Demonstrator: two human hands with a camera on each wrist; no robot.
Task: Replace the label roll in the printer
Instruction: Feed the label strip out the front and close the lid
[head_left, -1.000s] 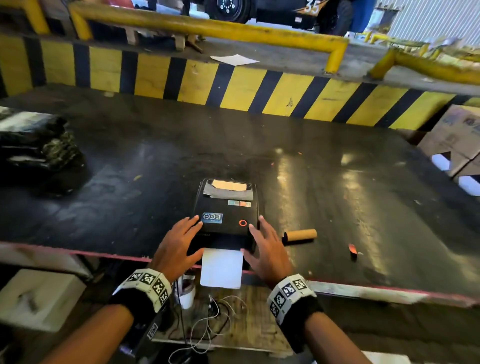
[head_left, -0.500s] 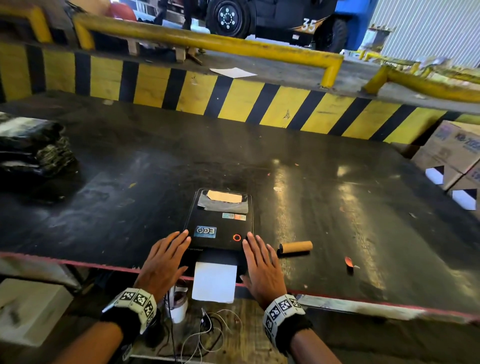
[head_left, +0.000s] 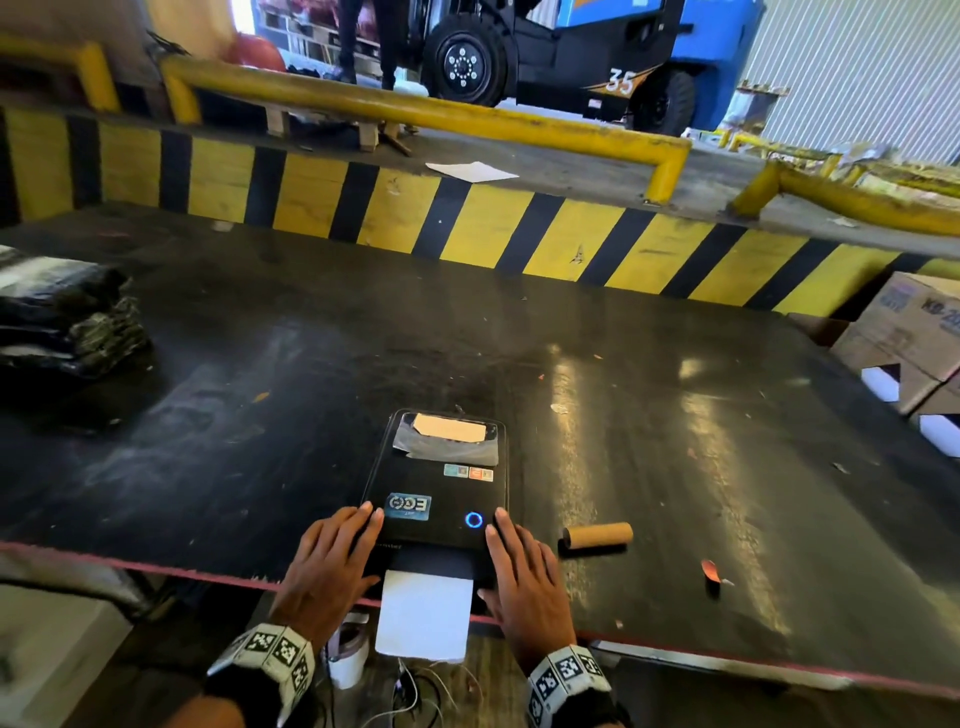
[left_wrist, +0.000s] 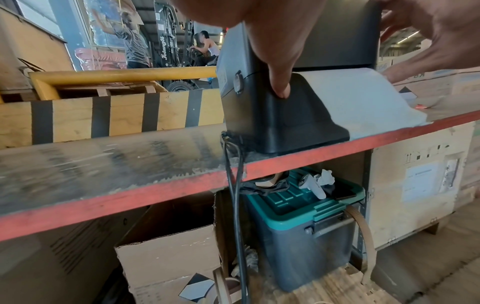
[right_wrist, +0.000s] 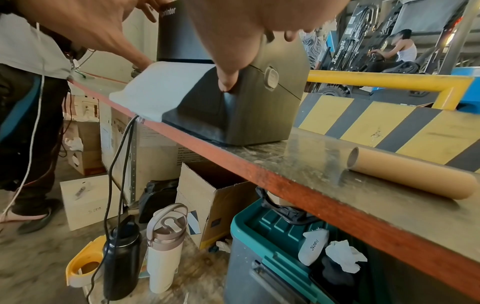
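Observation:
The black label printer (head_left: 441, 483) sits with its lid closed at the near edge of the dark table (head_left: 260, 415). A blue ring light (head_left: 474, 519) glows on its top. A white label strip (head_left: 423, 613) hangs from the front slot over the table edge. My left hand (head_left: 332, 566) lies flat on the printer's left front corner, its thumb (left_wrist: 279, 82) pressing the sloped front (left_wrist: 298, 115). My right hand (head_left: 519, 571) lies flat on the right front corner, thumb (right_wrist: 228, 80) against the side (right_wrist: 259, 113). An empty brown cardboard core (head_left: 597, 535) (right_wrist: 410, 176) lies on the table right of the printer.
A black plastic bundle (head_left: 62, 322) sits at the table's far left. Cardboard boxes (head_left: 904, 338) stand at the right. A yellow-black barrier (head_left: 467, 223) runs behind the table, a forklift (head_left: 571, 57) beyond. Under the table: a teal-lidded bin (left_wrist: 303, 222), an open carton (left_wrist: 168, 261), bottles (right_wrist: 163, 246), printer cable (left_wrist: 233, 185).
The printer's ring light has turned from red-orange to blue. Both hands stay flat on the printer's front corners; the view has tilted up a little.

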